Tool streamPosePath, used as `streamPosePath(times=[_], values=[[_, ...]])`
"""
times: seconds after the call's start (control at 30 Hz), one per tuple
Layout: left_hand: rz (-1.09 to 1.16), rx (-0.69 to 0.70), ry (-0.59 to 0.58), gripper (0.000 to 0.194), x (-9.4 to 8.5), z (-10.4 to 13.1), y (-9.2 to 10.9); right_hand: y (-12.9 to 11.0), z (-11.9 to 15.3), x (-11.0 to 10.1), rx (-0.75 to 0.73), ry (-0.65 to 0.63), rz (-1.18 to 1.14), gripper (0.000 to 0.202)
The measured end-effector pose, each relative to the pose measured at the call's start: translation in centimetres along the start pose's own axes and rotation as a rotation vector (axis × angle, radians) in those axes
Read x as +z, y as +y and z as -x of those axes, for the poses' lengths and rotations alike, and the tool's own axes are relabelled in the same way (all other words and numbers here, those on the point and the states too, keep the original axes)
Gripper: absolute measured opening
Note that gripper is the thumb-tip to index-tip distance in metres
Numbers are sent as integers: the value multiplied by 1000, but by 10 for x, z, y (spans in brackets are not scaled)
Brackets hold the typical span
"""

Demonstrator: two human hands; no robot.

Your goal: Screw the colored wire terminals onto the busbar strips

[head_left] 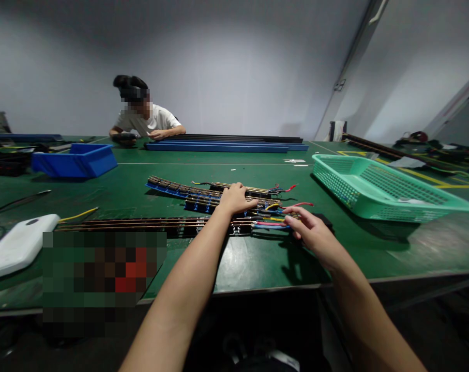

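Observation:
My left hand (pixel 234 199) lies over the middle strips, thumb stretched to the right and fingertips bent down at the far side. Under and beside it are blue-based strips with copper-coloured rails (pixel 172 187). A longer dark strip with copper rails (pixel 141 225) runs across the table nearer to me, passing under my left wrist. Coloured wires (pixel 271 226), red, blue and yellow, come out of the strips' right ends. My right hand (pixel 312 232) has its thumb and fingertips closed at these wires. The exact contact is partly hidden by the fingers.
A green mesh basket (pixel 374 206) stands right, a blue bin (pixel 79 161) left. A white device (pixel 23 243) lies at the near left. Across the green table (pixel 234 268), a person (pixel 152 121) leans beside long blue and black bars (pixel 226 144). More strips lie far right.

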State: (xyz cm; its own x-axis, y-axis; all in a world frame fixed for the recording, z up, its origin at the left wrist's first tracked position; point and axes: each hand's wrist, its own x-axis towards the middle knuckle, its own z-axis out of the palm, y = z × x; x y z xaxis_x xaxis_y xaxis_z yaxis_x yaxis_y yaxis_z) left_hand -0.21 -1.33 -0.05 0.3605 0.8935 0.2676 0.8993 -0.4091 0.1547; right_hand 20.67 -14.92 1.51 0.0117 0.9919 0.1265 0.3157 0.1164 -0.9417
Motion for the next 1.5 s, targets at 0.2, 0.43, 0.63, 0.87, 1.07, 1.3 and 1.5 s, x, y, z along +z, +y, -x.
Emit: streamPosePath(times=[0.2, 0.43, 0.63, 0.87, 1.07, 1.3, 1.5], values=[[4, 5, 3, 68, 1, 0, -1, 9, 9, 17, -173, -19, 509, 31], [3, 7, 4, 68, 0, 0, 0, -3, 14, 17, 77, 188, -297, 48], [13, 6, 5, 67, 0, 0, 0, -18, 15, 1, 160, 185, -749, 55], [26, -9, 1, 68, -1, 1, 1, -24, 28, -11, 67, 232, -611, 70], [19, -10, -1, 66, -1, 1, 1, -51, 6, -24, 11, 169, -563, 67], [18, 1, -5, 69, -1, 1, 1, -42, -72, -26, 158, 62, -541, 71], [17, -4, 0, 69, 0, 0, 0, -20, -96, -23, 166, -21, -390, 66]])
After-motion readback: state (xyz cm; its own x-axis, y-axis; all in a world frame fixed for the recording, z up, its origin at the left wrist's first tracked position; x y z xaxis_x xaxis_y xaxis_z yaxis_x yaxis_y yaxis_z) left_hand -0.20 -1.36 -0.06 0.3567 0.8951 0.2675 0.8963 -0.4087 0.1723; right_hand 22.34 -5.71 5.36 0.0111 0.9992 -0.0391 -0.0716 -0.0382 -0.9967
